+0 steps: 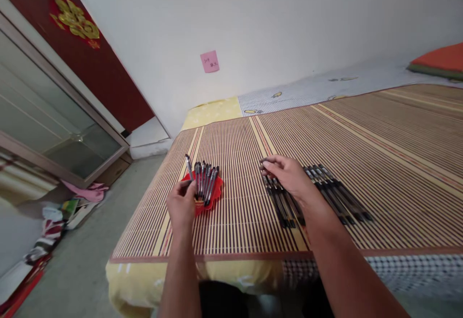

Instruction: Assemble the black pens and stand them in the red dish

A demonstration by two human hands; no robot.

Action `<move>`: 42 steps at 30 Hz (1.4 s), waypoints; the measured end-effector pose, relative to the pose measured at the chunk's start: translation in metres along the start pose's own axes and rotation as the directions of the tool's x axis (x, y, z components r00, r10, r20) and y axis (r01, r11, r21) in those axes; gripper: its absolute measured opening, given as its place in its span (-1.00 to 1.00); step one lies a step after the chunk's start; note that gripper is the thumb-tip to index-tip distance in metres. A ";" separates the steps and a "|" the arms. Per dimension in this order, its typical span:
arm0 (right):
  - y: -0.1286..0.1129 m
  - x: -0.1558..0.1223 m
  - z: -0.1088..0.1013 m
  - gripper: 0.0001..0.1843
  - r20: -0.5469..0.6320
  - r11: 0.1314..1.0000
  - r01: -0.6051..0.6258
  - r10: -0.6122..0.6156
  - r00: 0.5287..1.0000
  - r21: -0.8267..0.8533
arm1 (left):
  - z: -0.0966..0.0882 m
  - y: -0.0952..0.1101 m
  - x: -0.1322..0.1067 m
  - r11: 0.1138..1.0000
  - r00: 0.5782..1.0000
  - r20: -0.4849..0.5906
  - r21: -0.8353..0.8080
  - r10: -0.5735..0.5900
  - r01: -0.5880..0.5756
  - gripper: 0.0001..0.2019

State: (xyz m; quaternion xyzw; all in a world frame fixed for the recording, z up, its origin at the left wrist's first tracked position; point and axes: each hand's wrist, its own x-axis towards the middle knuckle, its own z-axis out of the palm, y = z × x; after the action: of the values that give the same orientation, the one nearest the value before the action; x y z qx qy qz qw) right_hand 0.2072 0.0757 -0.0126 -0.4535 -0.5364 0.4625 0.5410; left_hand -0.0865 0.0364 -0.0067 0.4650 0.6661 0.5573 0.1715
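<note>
Head view, left hand: the left hand (182, 203) is at the near-left edge of the red dish (219, 188), its fingers narrow around the held pen (188, 166).
Held pen, hidden part: the lower end is covered by the fingers, so where it ends cannot be seen.
Held pen, direction: it rises steeply above the fingers, its long axis close to upright, the top tilted slightly left.
Held pen, look: slim, with a pale, shiny barrel and a dark top.
Dish pens: the dish pens (211, 185) lie close together over the dish, right of the held pen; they overlap, so their number is hard to make out.
Dish pens, direction: long axes run near to far, dark ends far, the right ones slanting from near left to far right.
Dish: its wavy rim shows mainly on the right; pens and hand cover much of the rest.
Right hand: the right hand (285, 173) is over the far end of the left row (280, 207), fingers drawn together; whether they grip a pen cannot be told.
Left row, right row: the right row (342, 197) lies beyond the forearm, which hides the mat between the rows.
Rows, direction: both slant from far left to near right, the right row more strongly.
Rows, look: dark, slim barrels with black near ends and paler bands towards the far ends.
Mat: the striped mat (231, 221) lies on the bed (133, 284), under dish and rows; the bed is cut off on the right.
Note: writing on the pink note (210, 61) on the wall is too small to read.
</note>
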 end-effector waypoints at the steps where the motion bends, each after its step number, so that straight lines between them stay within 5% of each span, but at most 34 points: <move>1: -0.001 0.000 0.000 -0.71 -0.002 1.000 0.001 -0.001 1.000 -0.001 | -0.007 -0.007 0.012 0.992 1.000 -0.004 0.123 -0.010 0.011 -0.68; 3: -0.003 0.000 0.000 -0.72 -0.007 1.000 0.001 -0.001 1.000 0.000 | -0.015 -0.020 0.033 0.950 0.999 0.018 0.313 -0.028 0.021 -0.72; 8: -0.011 -0.003 0.001 -0.74 -0.026 1.000 0.006 -0.006 1.000 -0.024 | -0.006 -0.038 0.058 0.885 0.996 0.075 0.466 -0.055 0.014 -0.83; 22: -0.013 -0.001 -0.001 -0.81 -0.040 0.999 0.041 -0.042 0.998 -0.015 | 0.004 -0.050 0.062 0.829 0.984 0.168 0.557 -0.059 -0.045 -0.83; 29: 0.004 0.002 -0.008 -0.73 -0.028 0.995 0.055 -0.057 0.998 -0.081 | -0.008 -0.029 0.055 0.913 1.000 0.012 0.407 -0.028 0.020 -0.88; 33: 0.005 0.003 -0.008 -0.70 -0.043 0.994 0.064 -0.068 0.997 -0.086 | -0.019 -0.020 0.046 0.986 0.992 -0.109 0.148 -0.061 0.077 -0.84; 36: 0.001 0.001 -0.007 -0.71 -0.053 0.992 0.071 -0.077 0.996 -0.104 | -0.019 -0.006 0.035 0.986 0.984 -0.101 -0.099 -0.144 0.134 -0.74; 38: -0.002 0.000 -0.006 -0.72 -0.044 0.992 0.079 -0.084 0.995 -0.103 | -0.013 0.010 0.024 0.907 0.977 0.004 -0.371 -0.211 0.198 -0.73; 40: -0.005 -0.001 -0.005 -0.73 -0.040 0.991 0.079 -0.084 0.996 -0.108 | -0.002 0.031 0.007 0.551 0.938 0.237 -0.761 -0.254 0.342 -0.70; 42: -0.007 -0.002 -0.005 -0.74 -0.047 0.988 0.077 -0.084 0.995 -0.135 | 0.010 0.051 -0.013 0.297 0.884 0.445 -0.833 -0.143 0.467 -0.52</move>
State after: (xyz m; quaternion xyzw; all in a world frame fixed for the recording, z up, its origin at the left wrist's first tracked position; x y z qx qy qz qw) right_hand 0.2118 0.0730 -0.0064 -0.4784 -0.5695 0.3914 0.5418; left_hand -0.0508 0.0292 0.0322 0.2246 0.2801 0.7148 0.6001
